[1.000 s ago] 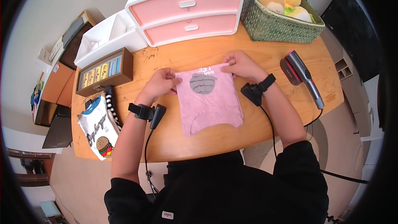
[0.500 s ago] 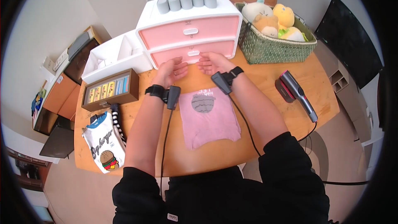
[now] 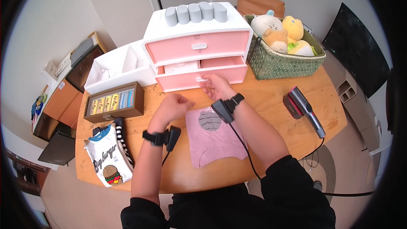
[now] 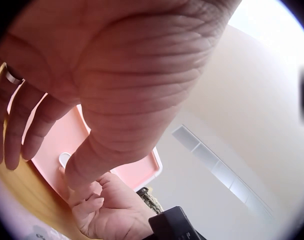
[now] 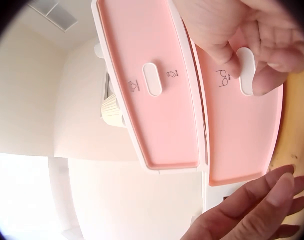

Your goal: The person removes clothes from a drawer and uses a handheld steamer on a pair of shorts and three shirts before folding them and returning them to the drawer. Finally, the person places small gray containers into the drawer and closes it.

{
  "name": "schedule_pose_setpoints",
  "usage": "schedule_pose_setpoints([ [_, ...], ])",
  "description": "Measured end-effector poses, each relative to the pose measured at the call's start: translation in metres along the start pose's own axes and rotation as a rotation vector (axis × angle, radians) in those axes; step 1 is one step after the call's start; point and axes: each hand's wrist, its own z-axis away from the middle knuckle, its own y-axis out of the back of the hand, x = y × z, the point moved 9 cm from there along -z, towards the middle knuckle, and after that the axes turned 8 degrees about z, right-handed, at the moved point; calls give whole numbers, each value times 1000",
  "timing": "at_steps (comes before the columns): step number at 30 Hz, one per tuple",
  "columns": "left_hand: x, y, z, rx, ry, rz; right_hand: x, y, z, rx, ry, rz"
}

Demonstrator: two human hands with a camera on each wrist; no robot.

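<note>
The white cabinet (image 3: 169, 34) has two pink drawers, and its lower drawer (image 3: 180, 84) stands partly pulled out. Folded white cloth (image 3: 181, 67) shows in that drawer's left part. My right hand (image 3: 218, 87) pinches the lower drawer's white handle (image 5: 247, 75) between thumb and fingers. In the left wrist view the fingers of my left hand (image 3: 171, 109) hang loose and hold nothing; it hovers left of the right hand, near the pink garment's top edge. That folded pink garment (image 3: 214, 144), with a grey round print, lies flat on the table below both hands.
On the left lie a folded burger-print shirt (image 3: 106, 157), a brown display box (image 3: 116, 101) and a white divided bin (image 3: 118, 65). A basket (image 3: 288, 63) of plush toys and a handheld steamer (image 3: 305, 110) with a cord stand right. Several grey containers (image 3: 195, 12) top the cabinet.
Both hands have let go of the pink garment and moved up to the cabinet. The right hand has pulled the lower drawer partly out; the left has drawn back toward the garment.
</note>
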Motion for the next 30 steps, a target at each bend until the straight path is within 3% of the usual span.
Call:
schedule_pose_setpoints([
  [7,20,-10,85,43,-61,-168,32,-1,65,-3,-60,6],
  [16,-17,-25,93,-16,15,-139,46,-1,101,-18,-7,14],
  [19,-27,-28,97,21,17,-118,29,11,126,24,54,240],
  [22,-32,-26,104,87,5,-82,26,86,138,471,526,785],
  [24,-35,-27,117,113,7,-66,42,107,173,576,502,1033],
  [27,-37,-38,137,124,28,-32,88,112,209,495,316,786],
  [30,-39,-51,150,174,52,36,103,90,222,459,261,615],
])
